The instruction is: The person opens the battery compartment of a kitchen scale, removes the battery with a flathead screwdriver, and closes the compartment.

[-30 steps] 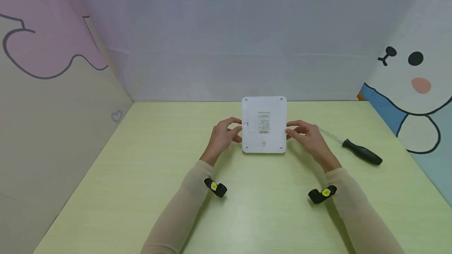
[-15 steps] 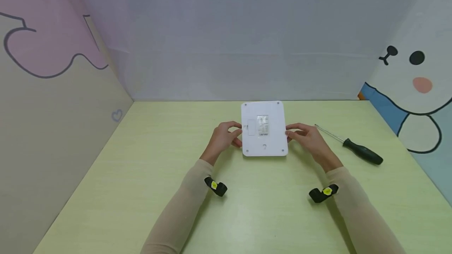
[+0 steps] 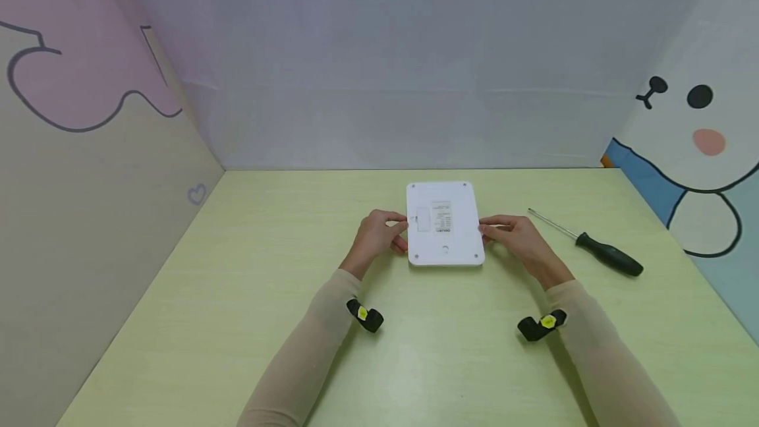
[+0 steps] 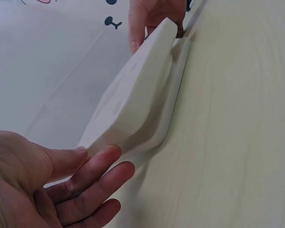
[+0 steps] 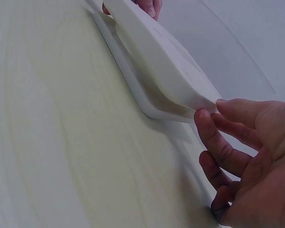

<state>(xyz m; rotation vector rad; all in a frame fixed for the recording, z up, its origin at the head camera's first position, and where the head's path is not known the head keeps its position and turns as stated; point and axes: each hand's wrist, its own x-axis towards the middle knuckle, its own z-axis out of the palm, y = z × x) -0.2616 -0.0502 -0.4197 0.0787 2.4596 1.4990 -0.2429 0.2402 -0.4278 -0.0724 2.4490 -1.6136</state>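
my left hand and right hand pinch the white panel by opposite sides, tilted just above a white base. if either pinch slackens, it could slip and land crooked; hands at uneven heights could skew it too. the table is pale, wood-grained, a screwdriver lying to my right; a plain wall stands behind, cartoon walls flanking.

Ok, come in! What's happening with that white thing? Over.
Left grip, right grip pinching opposite edges of white, rounded-rectangular plastic device. Printed label facing up. Black-handled metal screwdriver off right, clear.
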